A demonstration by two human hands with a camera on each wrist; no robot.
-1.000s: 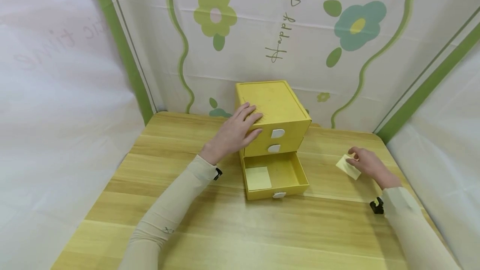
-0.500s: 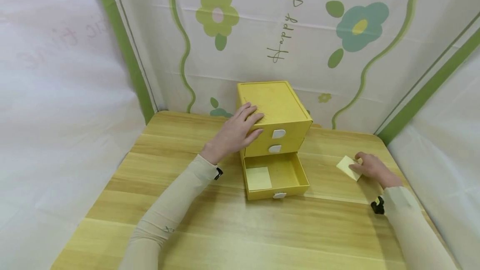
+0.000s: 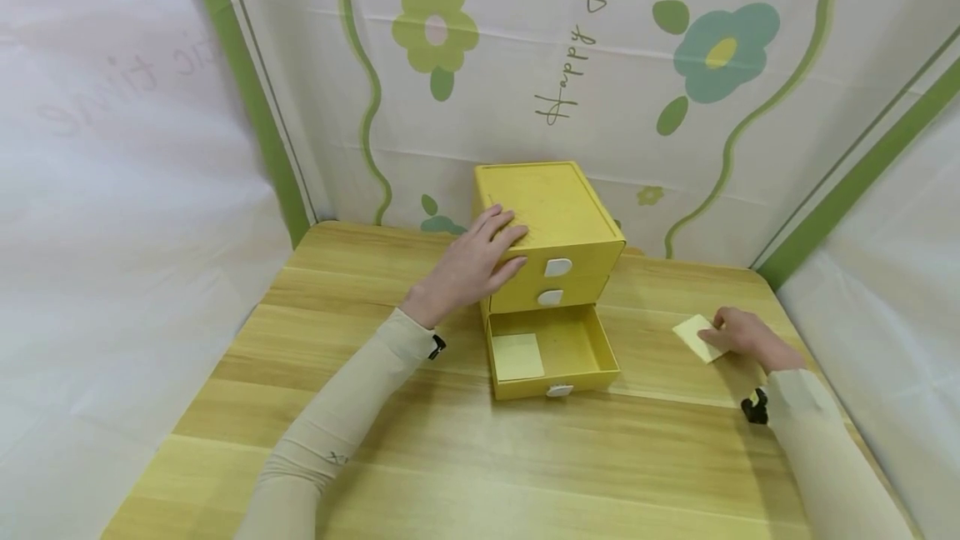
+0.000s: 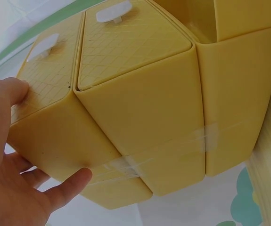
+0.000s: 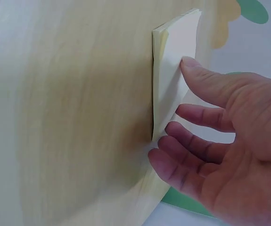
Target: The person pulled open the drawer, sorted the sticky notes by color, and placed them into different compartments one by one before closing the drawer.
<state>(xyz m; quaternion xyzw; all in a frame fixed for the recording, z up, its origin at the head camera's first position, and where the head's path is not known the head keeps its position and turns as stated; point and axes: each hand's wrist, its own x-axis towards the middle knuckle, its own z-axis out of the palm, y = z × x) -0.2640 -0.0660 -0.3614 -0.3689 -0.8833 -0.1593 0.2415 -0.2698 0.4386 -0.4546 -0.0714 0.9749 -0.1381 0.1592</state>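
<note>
A yellow chest of drawers [image 3: 551, 198] stands at the back of the table, its lowest drawer [image 3: 573, 340] pulled out. One pale yellow sticky note pad [image 3: 517, 357] lies in that drawer, on the left. My left hand [image 3: 468, 269] rests on the chest's upper left edge; its fingers spread over the top and the thumb touches the front face in the left wrist view. On the table to the right lies a second pad of sticky notes [image 5: 175, 52]. My right hand [image 5: 239, 136] touches it: the thumb rests on its upper face, the loosely bent fingers lie near its edge.
White handles [image 3: 557, 267] stick out from the drawer fronts. The wooden table [image 3: 450, 457] runs back to a white printed curtain [image 3: 510, 65] behind the chest, with more curtain on both sides. Clear tape [image 4: 126, 165] runs along the chest's side.
My right hand has shifted slightly right and down over the loose sticky note pad, with its thumb lower on it. The pad has turned very slightly. My left hand has stayed in place.
</note>
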